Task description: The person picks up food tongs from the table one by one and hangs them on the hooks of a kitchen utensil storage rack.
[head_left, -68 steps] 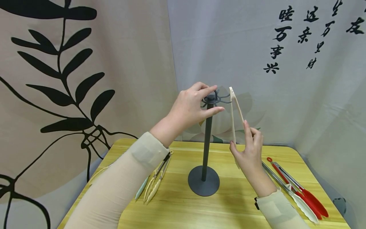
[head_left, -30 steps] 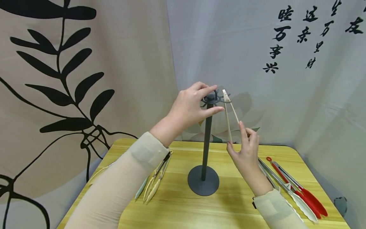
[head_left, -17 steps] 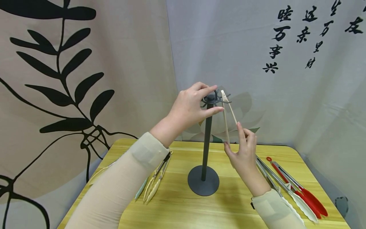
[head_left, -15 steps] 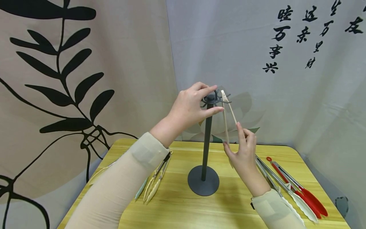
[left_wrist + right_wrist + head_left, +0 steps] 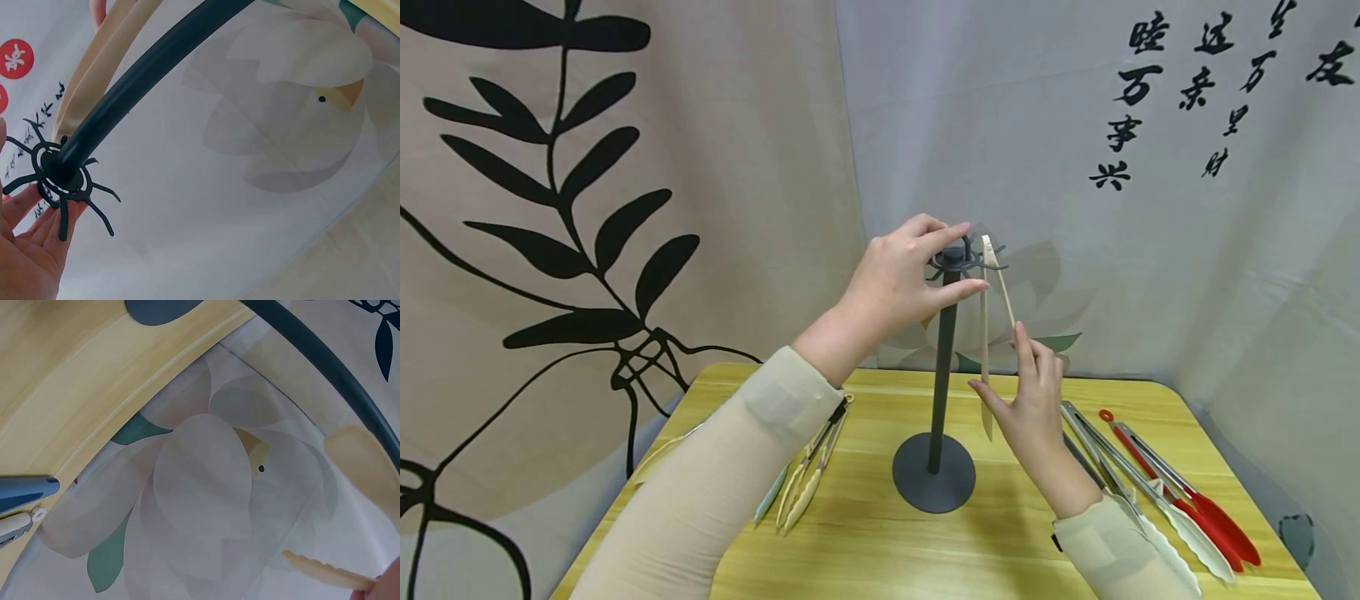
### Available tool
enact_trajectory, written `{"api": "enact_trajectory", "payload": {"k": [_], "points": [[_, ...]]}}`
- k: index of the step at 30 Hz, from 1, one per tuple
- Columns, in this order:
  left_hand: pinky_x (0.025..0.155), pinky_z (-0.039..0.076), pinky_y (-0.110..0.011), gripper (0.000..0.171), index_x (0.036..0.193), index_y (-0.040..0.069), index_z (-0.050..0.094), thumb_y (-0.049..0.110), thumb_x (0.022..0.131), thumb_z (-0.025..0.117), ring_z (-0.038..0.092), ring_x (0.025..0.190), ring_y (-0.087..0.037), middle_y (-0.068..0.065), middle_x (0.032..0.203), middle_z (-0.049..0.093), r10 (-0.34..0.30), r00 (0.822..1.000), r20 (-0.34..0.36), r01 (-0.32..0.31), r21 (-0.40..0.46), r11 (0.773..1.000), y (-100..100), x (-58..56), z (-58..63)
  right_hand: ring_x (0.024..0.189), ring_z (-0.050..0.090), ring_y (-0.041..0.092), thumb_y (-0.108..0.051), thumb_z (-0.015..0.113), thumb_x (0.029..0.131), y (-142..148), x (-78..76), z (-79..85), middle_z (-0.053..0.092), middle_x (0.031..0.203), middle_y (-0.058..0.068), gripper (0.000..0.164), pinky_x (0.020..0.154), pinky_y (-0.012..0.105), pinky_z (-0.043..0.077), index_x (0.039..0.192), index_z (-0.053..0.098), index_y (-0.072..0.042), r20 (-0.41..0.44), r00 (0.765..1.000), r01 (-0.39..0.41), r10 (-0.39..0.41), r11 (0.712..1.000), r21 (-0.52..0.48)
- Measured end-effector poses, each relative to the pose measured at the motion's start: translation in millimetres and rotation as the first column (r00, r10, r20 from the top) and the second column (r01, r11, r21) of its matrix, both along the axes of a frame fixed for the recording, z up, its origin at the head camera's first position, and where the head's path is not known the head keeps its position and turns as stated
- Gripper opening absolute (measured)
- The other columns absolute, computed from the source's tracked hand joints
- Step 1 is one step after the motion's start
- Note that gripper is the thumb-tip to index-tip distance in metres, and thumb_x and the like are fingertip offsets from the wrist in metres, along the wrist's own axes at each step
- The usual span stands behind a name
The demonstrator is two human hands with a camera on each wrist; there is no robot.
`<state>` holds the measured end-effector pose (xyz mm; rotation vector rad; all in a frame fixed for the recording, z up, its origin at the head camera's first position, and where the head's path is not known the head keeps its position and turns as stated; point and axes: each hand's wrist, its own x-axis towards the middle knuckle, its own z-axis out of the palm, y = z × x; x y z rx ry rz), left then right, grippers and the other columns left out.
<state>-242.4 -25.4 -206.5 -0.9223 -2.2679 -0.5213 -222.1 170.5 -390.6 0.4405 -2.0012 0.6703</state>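
Observation:
A dark grey hanging stand [image 5: 943, 375] rises from the table, with a ring of curved hooks [image 5: 64, 234] at its top. My left hand [image 5: 898, 271] holds that top, index finger over the loop and thumb below the hooks. Beige tongs [image 5: 985, 321] hang upright beside the stand, their joined end overlapping a right-hand hook. My right hand [image 5: 1033, 408] grips the tongs low down, thumb on one arm and fingertips on the other, the arms spread apart. In the right wrist view, the tips of the tongs [image 5: 359, 465] stand near the pole.
Red-tipped tongs [image 5: 1225, 529] and white-tipped tongs [image 5: 1198, 537] lie on the wooden table [image 5: 865, 550] at right, near my right forearm. Cream-tipped tongs [image 5: 805, 500] and a teal-tipped utensil [image 5: 771, 496] lie left, partly behind my left sleeve. A printed curtain [image 5: 760, 167] stands behind.
My right hand has moved left with the tongs, bringing their joined end from outside the hook ring to over a hook. My left hand stays at the stand's top.

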Motion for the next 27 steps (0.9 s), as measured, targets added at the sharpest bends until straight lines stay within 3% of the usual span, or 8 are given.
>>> {"api": "enact_trajectory", "payload": {"k": [3, 12, 27], "points": [[0.074, 0.051, -0.027, 0.065, 0.131, 0.018, 0.058, 0.051, 0.077, 0.073, 0.057, 0.072, -0.011, -0.001, 0.111, 0.06, -0.005, 1.0, -0.001, 0.005, 0.005, 1.0, -0.1, -0.1, 0.0, 0.096, 0.04, 0.04, -0.012, 0.09, 0.059, -1.3, -1.4, -0.8, 0.047, 0.114, 0.025, 0.11, 0.076, 0.044, 0.032, 0.149, 0.026, -0.007, -0.023, 1.0, -0.002, 0.003, 1.0, 0.005], [0.074, 0.051, -0.027, 0.065, 0.131, 0.018, 0.058, 0.052, 0.078, 0.072, 0.06, 0.075, -0.013, -0.001, 0.111, 0.06, 0.0, 1.0, 0.001, 0.0, -0.002, 1.0, -0.1, 0.1, 0.7, 0.1, 0.039, 0.039, -0.012, 0.086, 0.066, -2.1, -2.3, -2.7, 0.044, 0.116, 0.024, 0.106, 0.078, 0.047, 0.033, 0.15, 0.022, -0.011, 0.035, 0.999, -0.024, 0.025, 0.999, -0.028], [0.073, 0.051, -0.026, 0.065, 0.132, 0.019, 0.057, 0.054, 0.078, 0.069, 0.059, 0.074, -0.012, 0.0, 0.113, 0.059, 0.011, 1.0, 0.008, -0.011, -0.016, 1.0, 1.3, 1.3, 1.0, 0.098, 0.037, 0.038, -0.011, 0.088, 0.064, -4.0, -0.4, -2.0, 0.042, 0.117, 0.024, 0.108, 0.077, 0.045, 0.031, 0.15, 0.022, -0.01, 0.055, 0.998, -0.039, 0.041, 0.998, -0.04]]}}
